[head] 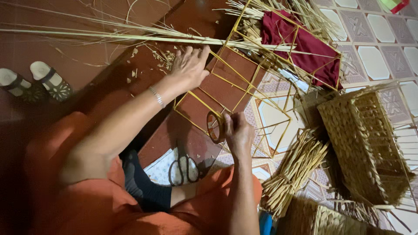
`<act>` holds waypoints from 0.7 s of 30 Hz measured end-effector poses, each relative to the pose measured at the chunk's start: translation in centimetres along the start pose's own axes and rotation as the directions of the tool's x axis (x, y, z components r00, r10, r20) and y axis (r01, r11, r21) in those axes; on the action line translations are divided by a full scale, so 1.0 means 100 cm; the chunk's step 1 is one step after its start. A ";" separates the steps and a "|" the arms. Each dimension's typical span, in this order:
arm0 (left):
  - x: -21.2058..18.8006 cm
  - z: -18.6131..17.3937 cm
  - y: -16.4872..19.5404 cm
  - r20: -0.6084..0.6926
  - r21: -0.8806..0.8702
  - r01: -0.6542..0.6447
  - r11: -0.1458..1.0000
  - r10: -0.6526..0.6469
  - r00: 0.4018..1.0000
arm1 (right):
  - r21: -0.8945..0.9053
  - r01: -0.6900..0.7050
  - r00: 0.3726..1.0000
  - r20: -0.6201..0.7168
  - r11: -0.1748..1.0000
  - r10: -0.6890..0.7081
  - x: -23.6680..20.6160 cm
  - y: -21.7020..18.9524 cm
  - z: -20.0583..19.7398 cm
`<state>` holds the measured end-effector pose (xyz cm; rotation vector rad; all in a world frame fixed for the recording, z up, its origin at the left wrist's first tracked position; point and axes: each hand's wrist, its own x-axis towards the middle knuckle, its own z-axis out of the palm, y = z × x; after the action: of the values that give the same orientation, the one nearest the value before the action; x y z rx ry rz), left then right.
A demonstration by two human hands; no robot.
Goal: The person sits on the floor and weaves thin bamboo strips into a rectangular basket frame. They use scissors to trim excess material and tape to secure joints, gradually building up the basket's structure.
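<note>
At the near corner of the yellow wire frame (pixel 235 91), the right hand (pixel 238 132) is closed around a roll of tape (pixel 214 126), pressing it against a frame bar. Farther along the frame, the left hand (pixel 190 66) lies fingers spread over its top edge and the long reed stalks (pixel 109 34). Just below the frame lie scissors (pixel 183 169); beside it, a bundle of cut straw (pixel 296 169) and a woven basket (pixel 365 139).

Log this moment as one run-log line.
left hand: pressing on wire frame | right hand: holding tape roll at frame | scissors: on floor
</note>
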<state>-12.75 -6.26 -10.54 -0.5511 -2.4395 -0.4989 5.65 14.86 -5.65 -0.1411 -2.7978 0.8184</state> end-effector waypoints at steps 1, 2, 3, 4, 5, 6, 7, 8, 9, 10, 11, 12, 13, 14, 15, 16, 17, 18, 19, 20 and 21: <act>-0.004 -0.014 0.007 0.166 -0.068 0.061 0.996 -0.049 0.985 | 0.001 -0.005 1.000 0.019 1.000 0.005 0.003 0.003 0.002; -0.010 -0.026 0.018 0.331 -0.125 0.137 0.983 -0.089 0.939 | 0.000 -0.010 0.999 0.041 1.000 0.010 0.004 0.007 0.003; -0.018 -0.038 0.030 0.486 -0.166 0.224 0.960 -0.118 0.866 | 0.072 -0.004 0.998 0.067 0.997 -0.001 0.006 0.011 0.004; -0.026 -0.048 0.043 0.327 -0.274 0.134 0.952 -0.039 0.944 | 0.144 0.002 0.996 0.091 0.990 -0.015 0.009 0.014 0.003; -0.033 -0.055 0.055 0.152 -0.363 0.027 0.931 0.031 0.988 | 0.215 0.004 0.993 0.114 0.977 -0.030 0.012 0.018 0.002; -0.041 -0.061 0.065 -0.031 -0.429 -0.093 0.898 0.088 0.996 | 0.282 -0.023 0.989 0.144 0.959 -0.018 0.014 0.021 -0.001; -0.050 -0.065 0.072 -0.083 -0.473 -0.088 0.877 0.054 0.995 | 0.345 -0.056 0.984 0.176 0.937 -0.005 0.015 0.024 -0.005; -0.063 -0.068 0.078 -0.129 -0.518 -0.082 0.851 0.017 0.991 | 0.404 -0.097 0.977 0.211 0.910 0.010 0.012 0.027 -0.008; -0.078 -0.068 0.087 -0.173 -0.563 -0.079 0.822 -0.023 0.985 | 0.343 0.004 0.987 0.147 0.939 -0.058 0.007 0.028 -0.011; -0.093 -0.064 0.103 -0.160 -0.648 -0.019 0.762 -0.111 0.981 | 0.272 0.107 0.987 0.086 0.956 -0.134 0.003 0.030 -0.016; -0.107 -0.059 0.120 -0.139 -0.724 0.037 0.688 -0.199 0.970 | 0.192 0.208 0.976 0.031 0.959 -0.218 0.000 0.031 -0.020; -0.124 -0.056 0.131 -0.051 -0.732 0.129 0.669 -0.242 0.969 | 0.229 0.206 0.975 0.037 0.951 -0.220 -0.002 0.032 -0.023; -0.142 -0.053 0.140 0.038 -0.730 0.220 0.648 -0.282 0.959 | 0.267 0.203 0.974 0.043 0.942 -0.222 -0.004 0.032 -0.026; -0.156 -0.049 0.146 0.129 -0.718 0.312 0.622 -0.321 0.938 | 0.306 0.199 0.973 0.051 0.931 -0.225 -0.005 0.032 -0.027; -0.164 -0.041 0.151 0.100 -0.709 0.272 0.651 -0.288 0.952 | 0.308 0.178 0.976 0.068 0.935 -0.208 -0.006 0.032 -0.027; -0.169 -0.032 0.156 0.071 -0.698 0.229 0.678 -0.253 0.965 | 0.311 0.157 0.978 0.084 0.937 -0.192 -0.004 0.031 -0.027; -0.173 -0.025 0.160 0.042 -0.687 0.185 0.703 -0.215 0.976 | 0.312 0.137 0.980 0.098 0.940 -0.175 -0.003 0.031 -0.027; -0.177 -0.019 0.161 0.066 -0.637 0.186 0.748 -0.188 0.980 | 0.323 0.130 0.980 0.104 0.937 -0.172 -0.002 0.031 -0.026; -0.180 -0.014 0.161 0.089 -0.582 0.183 0.792 -0.162 0.983 | 0.336 0.126 0.979 0.108 0.933 -0.171 -0.001 0.031 -0.026; -0.180 -0.010 0.159 0.112 -0.523 0.175 0.834 -0.136 0.984 | 0.350 0.124 0.979 0.109 0.928 -0.172 0.001 0.030 -0.024; -0.180 -0.007 0.157 0.095 -0.493 0.166 0.854 -0.137 0.986 | 0.372 0.113 0.978 0.120 0.921 -0.169 0.002 0.030 -0.024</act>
<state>8.61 1.86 -17.47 -0.5842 -2.4124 -1.2210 6.08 18.68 -5.29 0.1912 -2.6879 1.3390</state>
